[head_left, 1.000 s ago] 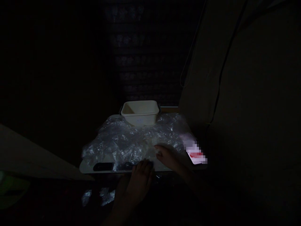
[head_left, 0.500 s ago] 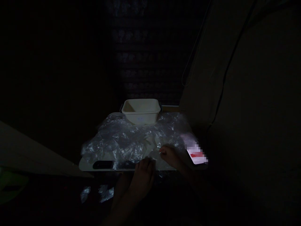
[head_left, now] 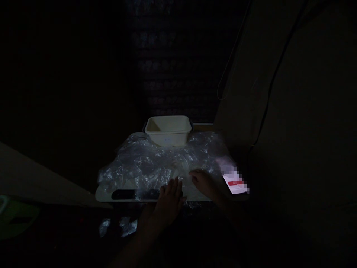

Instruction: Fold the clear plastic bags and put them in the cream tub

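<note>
Crumpled clear plastic film (head_left: 147, 160) covers most of a small pale table (head_left: 103, 193). My left hand (head_left: 169, 197) lies at the table's near edge, its fingers stretched out over the film. To its right, my right hand (head_left: 203, 183) is closed, thumb and forefinger together low over the film. Whatever is between those fingertips is too dark to make out. At the far edge of the table stands a cream rectangular plastic tub (head_left: 167, 137) with dark side handles; its visible inside holds nothing.
A lit phone (head_left: 234, 182) lies at the table's right corner. A dark slot (head_left: 126, 194) runs along the near edge. Below are shiny scraps of plastic (head_left: 128, 227) and, at far left, a green object (head_left: 19, 216). A dark cable (head_left: 269, 89) hangs by the right wall.
My left hand's fingers have gone from curled to stretched out. My right hand stays closed in nearly the same place. The view has shifted slightly.
</note>
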